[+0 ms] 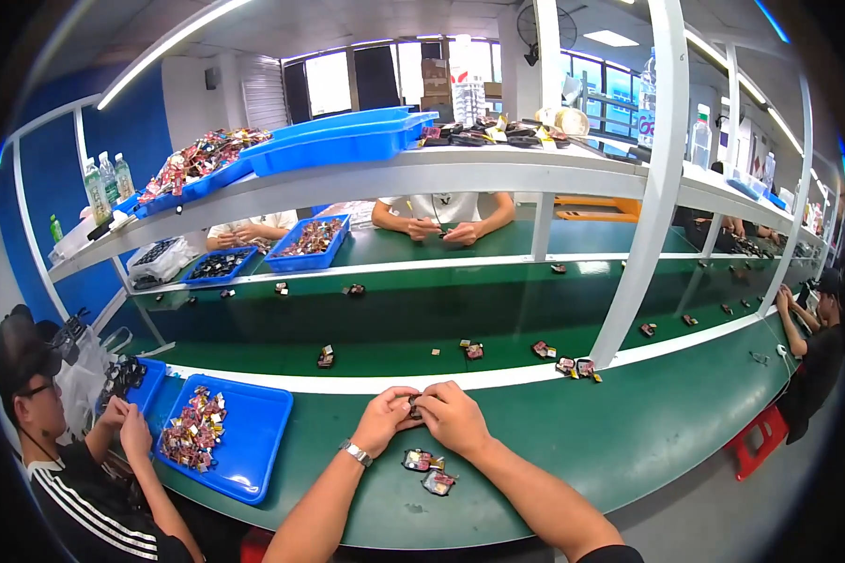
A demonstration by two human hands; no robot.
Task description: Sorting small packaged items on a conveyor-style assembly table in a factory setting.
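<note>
At the front edge of the green bench, my left hand [384,422] and my right hand [454,418] come together with bent fingers. Between their fingertips they pinch a small black plastic part [414,408], mostly covered by the fingers. A silver wristwatch [356,453] is on my left wrist. Just below my hands lie two small black housings with reddish and silvery parts inside: one housing [417,460] and, closer to me, another housing [438,482]. Both rest on the bench between my forearms.
To my left stands a blue tray [265,436] with a pile of small electronic parts [194,430]. A seated co-worker [75,469] is beside it. Beyond my hands, a green belt [394,347] carries scattered housings. A white post [640,206] and shelf [498,169] stand ahead.
</note>
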